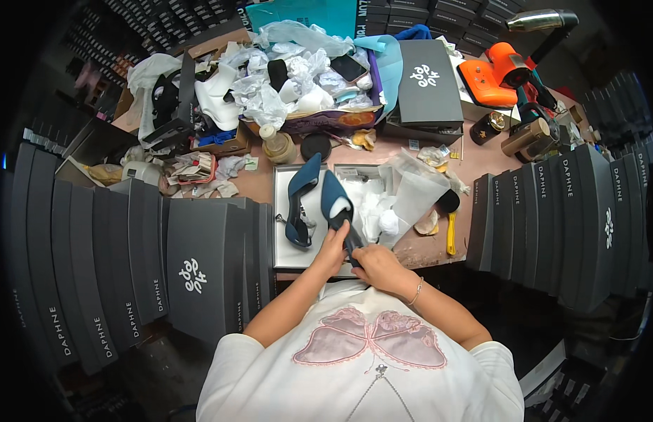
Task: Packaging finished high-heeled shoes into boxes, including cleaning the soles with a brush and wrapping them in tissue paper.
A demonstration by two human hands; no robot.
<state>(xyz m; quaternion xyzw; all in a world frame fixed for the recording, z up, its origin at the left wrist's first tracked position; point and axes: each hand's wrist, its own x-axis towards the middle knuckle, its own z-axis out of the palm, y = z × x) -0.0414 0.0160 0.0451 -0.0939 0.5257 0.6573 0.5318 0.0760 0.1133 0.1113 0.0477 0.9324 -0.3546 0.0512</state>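
Note:
A dark blue pointed shoe (331, 190) is held over an open white shoe box (284, 261), its toe away from me and white paper showing inside its opening. My left hand (333, 247) is closed around the side of the shoe near its middle. My right hand (378, 268) grips the heel end nearest my body, and its fingers partly cover that part. To the left, the matching blue shoe (303, 177) lies in the box. Crumpled white paper (374, 204) and a translucent sheet (418, 184) lie just right of the held shoe.
Stacks of dark grey shoe boxes (203, 264) line the left, with more boxes (583, 225) on the right. Behind stand a carton of crumpled paper (312, 123), a bottle (277, 146) and an orange device (492, 74). A yellow-handled brush (450, 232) rests at right.

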